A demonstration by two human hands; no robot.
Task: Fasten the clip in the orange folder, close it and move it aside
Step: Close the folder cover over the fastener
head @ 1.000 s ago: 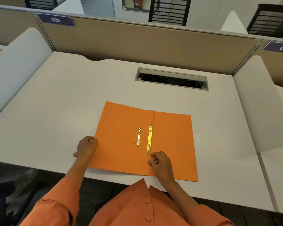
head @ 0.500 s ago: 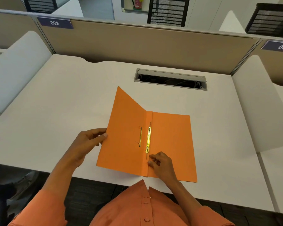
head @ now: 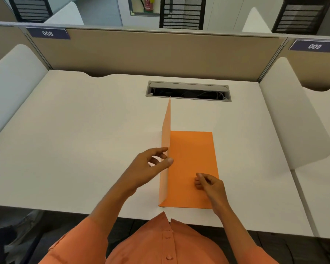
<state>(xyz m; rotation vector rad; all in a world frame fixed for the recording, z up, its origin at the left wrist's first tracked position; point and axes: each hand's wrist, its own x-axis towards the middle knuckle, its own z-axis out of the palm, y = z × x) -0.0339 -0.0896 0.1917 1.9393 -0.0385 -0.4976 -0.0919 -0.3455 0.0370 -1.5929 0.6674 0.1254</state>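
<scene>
The orange folder [head: 192,159] lies near the desk's front edge. Its left cover [head: 165,134] stands about upright, seen nearly edge-on from above. My left hand [head: 151,164] pinches that cover's free edge between thumb and fingers. My right hand [head: 208,184] is over the lower right half of the folder, fingers loosely curled, holding nothing. I cannot tell whether it touches the card. The metal clip is hidden behind the raised cover.
The white desk [head: 84,140] has an open cable slot [head: 188,91] just beyond the folder. A tan partition [head: 160,54] closes the back and white side dividers [head: 293,115] flank the desk. My orange shirt [head: 160,244] fills the bottom.
My left hand has swung the left cover up from flat on the desk to about vertical, hiding the clip. My right hand has left the spine and shifted right over the folder.
</scene>
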